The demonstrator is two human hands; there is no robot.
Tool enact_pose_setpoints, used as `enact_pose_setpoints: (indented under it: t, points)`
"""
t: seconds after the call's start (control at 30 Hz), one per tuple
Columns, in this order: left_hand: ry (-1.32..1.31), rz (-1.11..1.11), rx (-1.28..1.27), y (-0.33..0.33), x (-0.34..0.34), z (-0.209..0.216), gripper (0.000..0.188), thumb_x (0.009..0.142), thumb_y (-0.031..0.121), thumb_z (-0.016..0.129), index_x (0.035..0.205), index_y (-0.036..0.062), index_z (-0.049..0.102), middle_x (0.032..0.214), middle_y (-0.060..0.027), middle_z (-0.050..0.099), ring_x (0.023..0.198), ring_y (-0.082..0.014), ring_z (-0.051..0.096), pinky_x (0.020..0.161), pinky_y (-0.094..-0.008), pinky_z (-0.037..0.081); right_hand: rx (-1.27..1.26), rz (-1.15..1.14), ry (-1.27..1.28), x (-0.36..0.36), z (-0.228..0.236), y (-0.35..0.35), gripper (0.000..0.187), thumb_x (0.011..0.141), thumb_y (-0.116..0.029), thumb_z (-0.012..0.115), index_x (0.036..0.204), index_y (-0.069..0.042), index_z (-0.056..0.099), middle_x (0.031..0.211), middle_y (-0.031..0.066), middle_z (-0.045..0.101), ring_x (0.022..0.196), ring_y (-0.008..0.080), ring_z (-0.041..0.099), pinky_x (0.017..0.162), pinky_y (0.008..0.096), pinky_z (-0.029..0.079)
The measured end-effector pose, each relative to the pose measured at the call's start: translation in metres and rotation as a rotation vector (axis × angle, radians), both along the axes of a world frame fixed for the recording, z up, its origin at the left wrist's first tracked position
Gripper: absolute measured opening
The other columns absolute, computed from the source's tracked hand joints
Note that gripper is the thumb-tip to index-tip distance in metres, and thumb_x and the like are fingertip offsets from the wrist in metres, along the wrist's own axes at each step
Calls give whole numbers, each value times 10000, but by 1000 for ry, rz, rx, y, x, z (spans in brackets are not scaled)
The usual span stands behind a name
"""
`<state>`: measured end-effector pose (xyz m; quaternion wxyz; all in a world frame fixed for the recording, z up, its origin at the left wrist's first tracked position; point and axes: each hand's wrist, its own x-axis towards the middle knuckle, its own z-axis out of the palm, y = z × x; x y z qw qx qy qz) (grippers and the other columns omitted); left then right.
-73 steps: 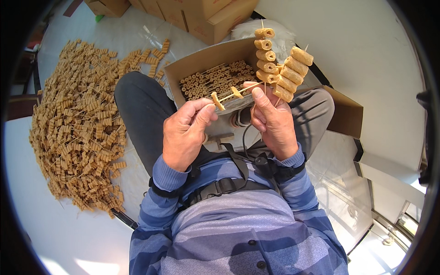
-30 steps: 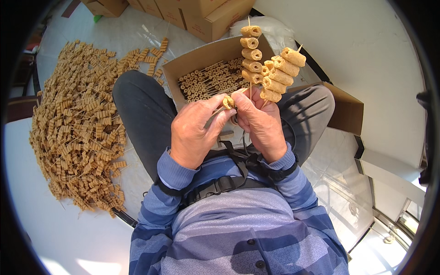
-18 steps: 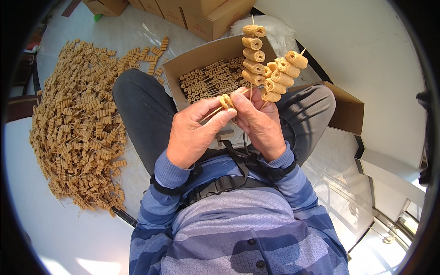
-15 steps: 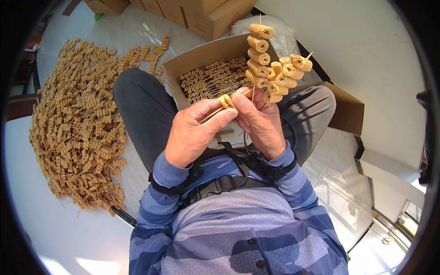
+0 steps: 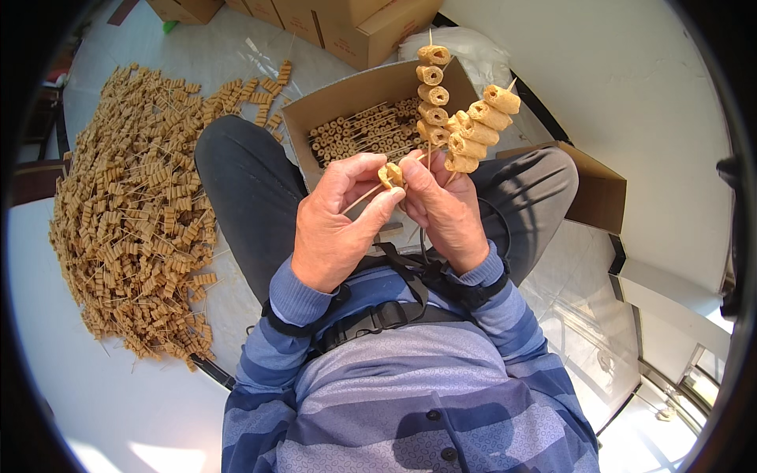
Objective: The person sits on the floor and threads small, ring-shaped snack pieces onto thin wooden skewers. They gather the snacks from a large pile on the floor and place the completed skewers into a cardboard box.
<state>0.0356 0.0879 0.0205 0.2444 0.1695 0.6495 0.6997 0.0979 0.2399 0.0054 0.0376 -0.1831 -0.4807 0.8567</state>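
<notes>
Between thumb and fingers, my left hand (image 5: pixel 333 225) pinches a short tan puffed roll (image 5: pixel 390 176) that sits on a thin wooden stick. My right hand (image 5: pixel 448 206) grips several skewers beside it, its thumb meeting the roll. Out of its fingers rise two loaded skewers of rolls: an upright one (image 5: pixel 433 95) and one leaning right (image 5: pixel 482 124), each with a bare pointed tip. Where the sticks' lower ends run inside my right hand is hidden by the fingers.
Just beyond my hands, an open cardboard box (image 5: pixel 315 118) holds rows of skewered rolls. A large heap of skewered rolls (image 5: pixel 134 229) lies on the floor at the left. Closed cartons (image 5: pixel 339 31) and a clear plastic bag (image 5: pixel 465 55) stand at the back. A white wall (image 5: pixel 615 94) is at the right.
The loaded skewers in my right hand have shifted slightly left. My left fingers have changed their grip on the roll, which now looks turned.
</notes>
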Motion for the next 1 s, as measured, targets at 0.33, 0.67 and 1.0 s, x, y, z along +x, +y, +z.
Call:
enact_pose_setpoints:
  t: [0.33,0.67,1.0]
  points:
    - [-206,-49,251,-2,-3,-11,323,944,10,673,1245,12,556,1259,-114,617,1118,-188,645,968,-316,532,17,-32,-21,-3,0,-4,176,1020,-225,621,1009,-53,584,678,-44,502,523,33,397,485,197,327]
    - [-443,6,135,-4,-10,-12,352,984,199,673,1236,-23,566,1183,-111,636,1025,-144,638,914,-288,530,48,-64,-51,-4,1,-9,186,1012,-237,638,999,-60,582,684,-47,509,512,28,403,468,199,319]
    - [-549,-88,132,-9,-16,-13,311,974,164,682,1207,-8,568,1039,-91,685,919,-156,679,847,-303,570,88,3,-101,-4,5,-7,192,1015,-247,631,1043,-60,597,696,-53,530,520,18,408,470,188,304]
